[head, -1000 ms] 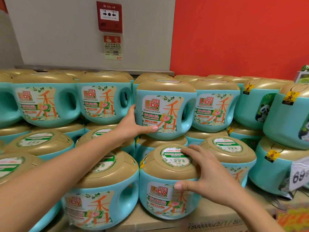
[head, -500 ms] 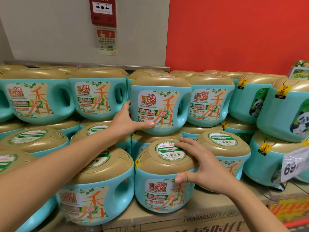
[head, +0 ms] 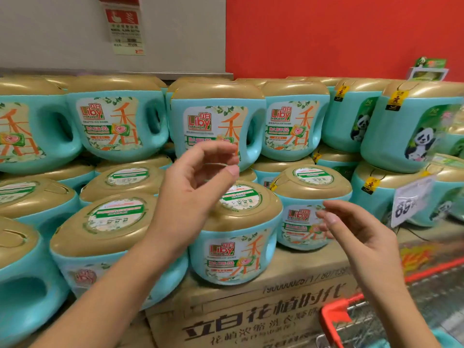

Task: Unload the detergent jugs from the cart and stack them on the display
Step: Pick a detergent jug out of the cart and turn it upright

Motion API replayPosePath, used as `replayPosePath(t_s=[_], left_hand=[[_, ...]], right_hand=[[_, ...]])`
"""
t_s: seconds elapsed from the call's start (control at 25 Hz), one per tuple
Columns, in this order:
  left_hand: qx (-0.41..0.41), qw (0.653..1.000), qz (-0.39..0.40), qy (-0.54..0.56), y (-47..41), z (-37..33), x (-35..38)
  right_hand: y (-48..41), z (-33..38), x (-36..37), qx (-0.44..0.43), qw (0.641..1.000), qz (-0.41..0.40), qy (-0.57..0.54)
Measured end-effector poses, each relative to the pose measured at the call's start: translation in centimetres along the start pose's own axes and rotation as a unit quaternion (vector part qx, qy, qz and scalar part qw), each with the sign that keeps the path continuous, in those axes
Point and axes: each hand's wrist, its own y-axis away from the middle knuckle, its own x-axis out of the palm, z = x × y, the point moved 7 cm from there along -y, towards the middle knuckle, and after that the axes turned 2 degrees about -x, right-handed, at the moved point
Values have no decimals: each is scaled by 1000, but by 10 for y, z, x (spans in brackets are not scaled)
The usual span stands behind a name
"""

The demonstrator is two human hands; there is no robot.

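Jugs (head: 118, 124) sit in stepped tiers, upright and squat, with teal bodies, gold lids and a handle loop on the right flank. The front jug (head: 238, 252) sits on a carton (head: 251, 307), just beside its neighbours. The left hand (head: 193, 192) hangs in air above the front jug's lid, fingers loosely curled, thumb close to forefinger, holding nothing. The right hand (head: 359, 237) hangs right of that jug, fingers relaxed, also empty and touching nothing. The cart (head: 336, 315) shows at lower right as a red handle with wire mesh below it, under and just right of the right hand, well apart from the left. A teal patch in the bottom right corner is probably the next jug, but too little shows to tell how it lies. My judgement: the next pickup is down and to the right, and the right hand is the nearer. Jug labels read "Liby" with 立白, a large orange 香 and "30". The lid stickers are green and white, text too small to read. The panda jugs (head: 416, 136) on the right carry yellow tags. The carton print reads 立白花植时代 under a partly cut digit string. The price card (head: 411, 202) is blurred, maybe "69". The wall notice (head: 125, 28), red and white, is illegible.
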Motion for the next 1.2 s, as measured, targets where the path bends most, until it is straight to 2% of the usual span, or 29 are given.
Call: replayPosePath(t_s=[0.12, 0.28, 0.52, 0.76, 0.96, 1.04, 1.08, 1.2], left_hand=[[-80, 992, 73, 69, 28, 31, 57], [-169, 967, 163, 103, 52, 76, 133], [-267, 905, 306, 124, 89, 129, 280], [-307, 868, 384, 74, 110, 187, 438], [-381, 830, 407, 5, 143, 275, 542], [-410, 798, 439, -46, 173, 314, 569], [-426, 771, 468, -67, 192, 334, 583], [-473, 665, 563, -130, 254, 391, 605]], right_hand=[[29, -23, -35, 66, 996, -61, -2], [70, -48, -99, 125, 983, -135, 22], [141, -87, -236, 220, 927, -288, 97], [165, -155, -359, 290, 871, -371, 138], [183, -234, -431, 365, 823, -403, 161], [206, -273, -450, 422, 796, -401, 168], [222, -295, -457, 453, 781, -398, 163], [281, -350, -464, 556, 720, -379, 170]])
